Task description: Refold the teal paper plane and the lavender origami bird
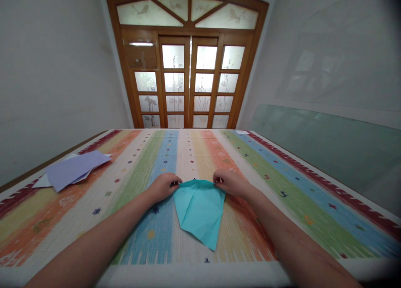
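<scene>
A teal sheet of paper [199,210], folded into a kite-like shape with its point toward me, lies on the striped tablecloth [282,183]. My left hand [163,186] pinches its far left corner. My right hand [230,183] pinches its far right corner. Both hands rest on the cloth, fingers closed on the paper's upper edge.
A loose pile of lilac and pale paper sheets [72,169] lies at the table's left edge. A wooden glazed door [188,77] stands behind the table. A sheet of glass [328,142] leans on the right wall. The table's near edge [194,273] is white.
</scene>
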`<state>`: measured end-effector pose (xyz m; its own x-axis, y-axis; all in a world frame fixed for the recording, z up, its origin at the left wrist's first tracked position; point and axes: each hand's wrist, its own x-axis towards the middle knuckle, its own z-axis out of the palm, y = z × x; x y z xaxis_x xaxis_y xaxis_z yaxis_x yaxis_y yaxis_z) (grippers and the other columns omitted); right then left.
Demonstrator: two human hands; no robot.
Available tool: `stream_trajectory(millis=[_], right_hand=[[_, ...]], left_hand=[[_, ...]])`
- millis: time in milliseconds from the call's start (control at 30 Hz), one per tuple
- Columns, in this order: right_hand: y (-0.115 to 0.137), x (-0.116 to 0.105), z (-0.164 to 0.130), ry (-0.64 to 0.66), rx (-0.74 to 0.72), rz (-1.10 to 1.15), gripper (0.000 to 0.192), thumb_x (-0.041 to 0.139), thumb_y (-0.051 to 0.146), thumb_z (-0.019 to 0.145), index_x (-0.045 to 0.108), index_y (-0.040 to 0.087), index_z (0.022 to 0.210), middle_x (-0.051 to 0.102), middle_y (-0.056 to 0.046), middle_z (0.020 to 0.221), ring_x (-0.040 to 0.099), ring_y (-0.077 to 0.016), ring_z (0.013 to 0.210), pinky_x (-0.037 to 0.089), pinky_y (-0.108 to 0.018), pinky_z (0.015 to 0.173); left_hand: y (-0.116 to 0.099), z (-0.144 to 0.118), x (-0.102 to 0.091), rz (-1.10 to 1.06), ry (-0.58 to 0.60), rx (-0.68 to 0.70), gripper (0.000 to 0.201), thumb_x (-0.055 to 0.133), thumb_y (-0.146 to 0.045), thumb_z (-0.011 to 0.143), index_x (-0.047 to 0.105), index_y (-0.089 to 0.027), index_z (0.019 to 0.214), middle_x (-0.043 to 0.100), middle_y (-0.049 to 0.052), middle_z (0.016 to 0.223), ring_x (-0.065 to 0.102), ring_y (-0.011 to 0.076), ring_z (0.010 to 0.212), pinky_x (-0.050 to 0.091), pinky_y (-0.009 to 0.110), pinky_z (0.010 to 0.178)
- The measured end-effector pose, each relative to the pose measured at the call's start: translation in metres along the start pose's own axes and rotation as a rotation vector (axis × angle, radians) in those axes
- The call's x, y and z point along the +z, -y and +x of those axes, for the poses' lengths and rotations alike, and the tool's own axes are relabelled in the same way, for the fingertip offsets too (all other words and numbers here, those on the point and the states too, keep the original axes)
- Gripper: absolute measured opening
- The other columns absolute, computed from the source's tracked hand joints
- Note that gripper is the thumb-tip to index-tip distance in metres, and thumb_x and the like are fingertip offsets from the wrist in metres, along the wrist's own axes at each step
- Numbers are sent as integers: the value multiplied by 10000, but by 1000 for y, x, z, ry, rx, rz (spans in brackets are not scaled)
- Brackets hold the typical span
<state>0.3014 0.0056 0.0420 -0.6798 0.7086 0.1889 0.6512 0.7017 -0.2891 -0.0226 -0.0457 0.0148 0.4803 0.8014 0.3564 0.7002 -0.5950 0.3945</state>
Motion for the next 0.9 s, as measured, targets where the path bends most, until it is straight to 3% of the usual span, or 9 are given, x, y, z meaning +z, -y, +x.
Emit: stream_trajectory(millis=[167,333,433,633,767,900], right_hand=[[0,0,-1,-28,-41,-34,237,555,45,736,682,184,880,668,-52,933,604,-170,862,423,-255,750],[20,-5,-5,-3,-117,-26,502,540,59,757,609,216,1228,659,-81,1171,595,-216,1067,437,-318,908],[35,-3,-5,-35,-112,-51,467,570,235,866,544,226,1332,635,-98,1248,579,-243,1123,425,-358,953],[62,12,7,-112,-41,-183,361,645,453,862,651,221,1138,696,-92,1066,604,-256,1019,401,-362,879],[70,17,12,-73,-40,-275,260,678,440,842,670,211,966,704,-70,903,606,-240,909,371,-329,784],[69,16,11,-50,-33,-279,137,630,333,882,649,200,902,693,-60,862,600,-208,826,331,-292,688]], left_hand=[[0,1,2,6,-26,9,191,597,-118,824,704,-204,957,693,31,902,623,171,861,454,283,806],[-4,1,5,26,-46,27,183,599,-104,818,705,-207,928,689,29,904,620,174,881,455,286,821],[-9,1,6,22,-45,46,182,594,-111,829,706,-213,929,686,27,900,617,175,890,455,284,825],[-21,3,8,-10,-24,64,185,579,-136,856,710,-208,965,687,35,919,619,171,896,460,276,823],[-24,4,10,-11,-7,48,194,579,-151,856,717,-217,975,688,33,920,621,167,876,464,271,800],[-20,2,7,5,9,26,193,576,-165,847,721,-217,963,689,35,900,622,170,856,467,278,796]])
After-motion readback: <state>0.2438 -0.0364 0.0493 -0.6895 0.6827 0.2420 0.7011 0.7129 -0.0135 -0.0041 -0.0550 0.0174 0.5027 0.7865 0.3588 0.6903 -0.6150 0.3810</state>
